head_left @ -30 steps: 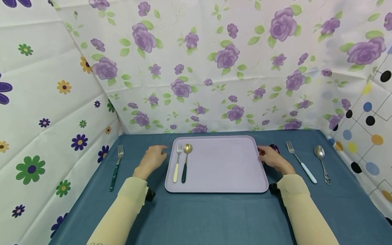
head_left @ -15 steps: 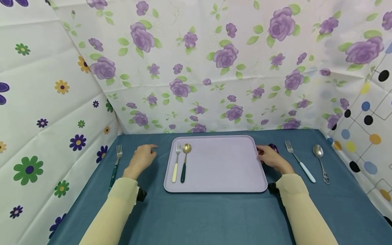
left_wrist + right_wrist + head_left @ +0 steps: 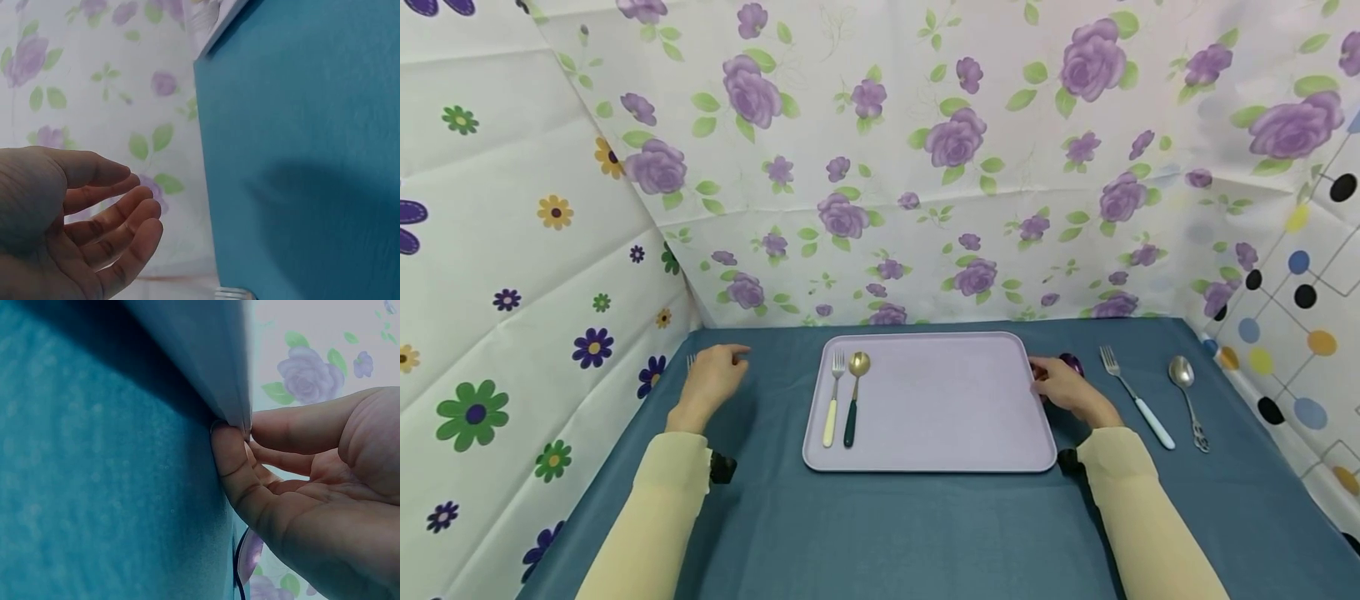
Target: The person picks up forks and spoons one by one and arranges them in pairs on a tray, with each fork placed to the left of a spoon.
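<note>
My left hand (image 3: 709,385) hovers over the left side of the table, its fingers loosely curved around nothing in the left wrist view. Under it lies a fork (image 3: 690,362), mostly hidden, with only the tine tips showing. My right hand (image 3: 1066,388) pinches the right rim of a lilac tray (image 3: 947,408), thumb above and a finger beneath in the right wrist view. On the tray's left part lie a fork with a cream handle (image 3: 830,423) and a gold spoon with a dark green handle (image 3: 850,425), side by side.
Behind the right hand shows a shiny purple rounded piece (image 3: 1072,362), partly covered. Farther right lie a fork with a pale handle (image 3: 1152,422) and a silver spoon (image 3: 1182,372). Flowered cloth (image 3: 865,167) rises at the table's back edge.
My left hand has moved left, away from the tray, and now covers most of the left fork. The right hand stays at the tray's rim, and the tray keeps its place.
</note>
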The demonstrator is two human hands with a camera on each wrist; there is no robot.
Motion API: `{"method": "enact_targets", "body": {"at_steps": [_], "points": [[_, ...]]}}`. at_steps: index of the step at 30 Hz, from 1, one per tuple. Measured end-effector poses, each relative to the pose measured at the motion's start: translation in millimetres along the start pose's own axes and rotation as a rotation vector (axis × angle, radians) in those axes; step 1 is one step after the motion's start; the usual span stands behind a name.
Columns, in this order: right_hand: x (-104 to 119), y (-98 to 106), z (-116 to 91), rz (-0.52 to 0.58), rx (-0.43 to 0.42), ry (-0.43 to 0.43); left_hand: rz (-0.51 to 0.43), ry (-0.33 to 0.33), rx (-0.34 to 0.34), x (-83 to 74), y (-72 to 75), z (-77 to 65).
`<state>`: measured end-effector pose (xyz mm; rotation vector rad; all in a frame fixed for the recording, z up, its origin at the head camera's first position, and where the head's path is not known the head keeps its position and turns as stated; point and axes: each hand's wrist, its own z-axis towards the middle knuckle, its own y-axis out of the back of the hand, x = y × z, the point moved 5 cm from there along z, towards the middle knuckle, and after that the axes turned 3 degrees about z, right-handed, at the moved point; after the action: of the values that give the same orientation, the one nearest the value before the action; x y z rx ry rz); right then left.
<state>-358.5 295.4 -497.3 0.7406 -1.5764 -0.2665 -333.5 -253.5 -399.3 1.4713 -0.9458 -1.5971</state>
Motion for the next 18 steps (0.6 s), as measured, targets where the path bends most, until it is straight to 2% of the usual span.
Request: {"method": "enact_targets", "body": {"at_steps": [8, 18], "points": [[1.6, -0.9, -0.5, -0.009, 0.006, 0.002, -0.033, 0.031, 0.019, 14.3, 8.9, -3.2], [-2.1, -0.4, -0.4, 0.000, 0.003, -0.002, 0.016, 0.053, 0.028, 28.2, 11.7, -3.5]]}}
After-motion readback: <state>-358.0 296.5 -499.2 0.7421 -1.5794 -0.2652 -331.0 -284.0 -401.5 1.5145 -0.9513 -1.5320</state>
